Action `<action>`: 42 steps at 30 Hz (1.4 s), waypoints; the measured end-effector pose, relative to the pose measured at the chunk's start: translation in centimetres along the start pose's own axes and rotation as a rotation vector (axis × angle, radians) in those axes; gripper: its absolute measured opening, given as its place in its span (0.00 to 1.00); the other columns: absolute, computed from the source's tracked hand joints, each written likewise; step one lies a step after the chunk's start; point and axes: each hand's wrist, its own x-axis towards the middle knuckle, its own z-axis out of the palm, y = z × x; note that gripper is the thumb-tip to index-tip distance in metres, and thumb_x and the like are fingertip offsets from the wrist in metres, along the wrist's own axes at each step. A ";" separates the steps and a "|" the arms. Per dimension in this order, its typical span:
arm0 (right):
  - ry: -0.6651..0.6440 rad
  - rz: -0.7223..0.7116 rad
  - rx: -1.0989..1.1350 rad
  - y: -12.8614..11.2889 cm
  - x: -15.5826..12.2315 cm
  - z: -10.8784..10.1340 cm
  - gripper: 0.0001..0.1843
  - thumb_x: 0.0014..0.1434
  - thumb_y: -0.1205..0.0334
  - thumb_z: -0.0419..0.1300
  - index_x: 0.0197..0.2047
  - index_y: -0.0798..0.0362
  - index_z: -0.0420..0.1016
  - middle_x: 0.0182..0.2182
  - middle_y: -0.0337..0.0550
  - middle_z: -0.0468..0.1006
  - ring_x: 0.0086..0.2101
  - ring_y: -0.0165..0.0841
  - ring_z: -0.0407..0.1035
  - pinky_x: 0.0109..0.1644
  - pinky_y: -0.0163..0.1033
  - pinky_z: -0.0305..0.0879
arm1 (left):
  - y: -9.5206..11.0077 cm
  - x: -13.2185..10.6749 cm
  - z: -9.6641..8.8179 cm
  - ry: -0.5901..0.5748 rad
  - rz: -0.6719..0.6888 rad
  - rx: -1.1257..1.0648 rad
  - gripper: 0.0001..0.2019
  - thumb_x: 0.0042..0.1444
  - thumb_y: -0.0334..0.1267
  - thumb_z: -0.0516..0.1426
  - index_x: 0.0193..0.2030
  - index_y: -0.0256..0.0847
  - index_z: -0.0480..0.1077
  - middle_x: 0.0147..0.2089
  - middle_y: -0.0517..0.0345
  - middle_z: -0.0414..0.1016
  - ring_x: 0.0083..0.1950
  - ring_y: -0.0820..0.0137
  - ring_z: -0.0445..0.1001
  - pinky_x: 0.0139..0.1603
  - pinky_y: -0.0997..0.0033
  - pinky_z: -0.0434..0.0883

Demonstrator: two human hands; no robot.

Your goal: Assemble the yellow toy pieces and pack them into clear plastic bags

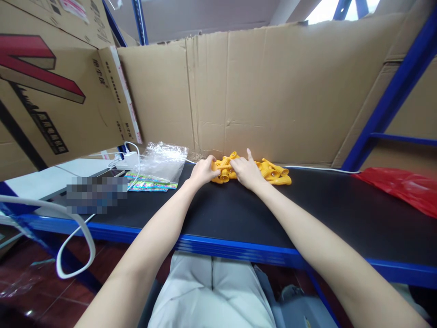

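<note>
A heap of small yellow plastic pieces with slim bodies and flared round ends (273, 172) lies on the black tabletop against the cardboard backing. My left hand (204, 171) is at the heap's left end, thumb and fingers closed on one yellow piece (223, 166). Over the middle of the heap, my right hand (246, 171) has its fingertips closed at the other end of that same piece, with one finger raised. My fingers hide part of the grip and some of the pieces beneath.
Left of the heap lie clear plastic bags (160, 159) on colourful printed packets (153, 183), beside a white charger with cables (129, 159) and a blurred-out object (97, 193). A red plastic bag (403, 187) lies at right. Blue metal edging (235, 251) runs along the front.
</note>
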 end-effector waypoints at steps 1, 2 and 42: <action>0.007 0.019 -0.005 0.0 0.1 -0.1 0.17 0.56 0.74 0.43 0.45 0.58 0.66 0.35 0.48 0.73 0.39 0.37 0.65 0.59 0.56 0.34 | 0.1 0.0 0.0 -0.002 -0.001 -0.002 0.20 0.45 0.44 0.56 0.45 0.40 0.63 0.32 0.55 0.72 0.35 0.66 0.71 0.32 0.73 0.63; 0.011 0.040 -0.004 0.1 0.1 -0.2 0.17 0.56 0.74 0.42 0.45 0.59 0.66 0.35 0.48 0.73 0.39 0.37 0.65 0.58 0.56 0.36 | 0.1 0.0 0.0 -0.003 -0.001 -0.003 0.19 0.45 0.44 0.56 0.45 0.40 0.63 0.32 0.55 0.72 0.34 0.66 0.71 0.32 0.73 0.63; 0.045 0.270 0.254 4.2 -2.0 0.9 0.12 0.54 0.65 0.50 0.43 0.55 0.64 0.36 0.46 0.73 0.39 0.38 0.66 0.55 0.51 0.51 | -9.3 2.9 0.6 -0.113 -0.131 0.166 0.16 0.50 0.29 0.48 0.43 0.45 0.69 0.40 0.53 0.73 0.39 0.67 0.71 0.38 0.72 0.65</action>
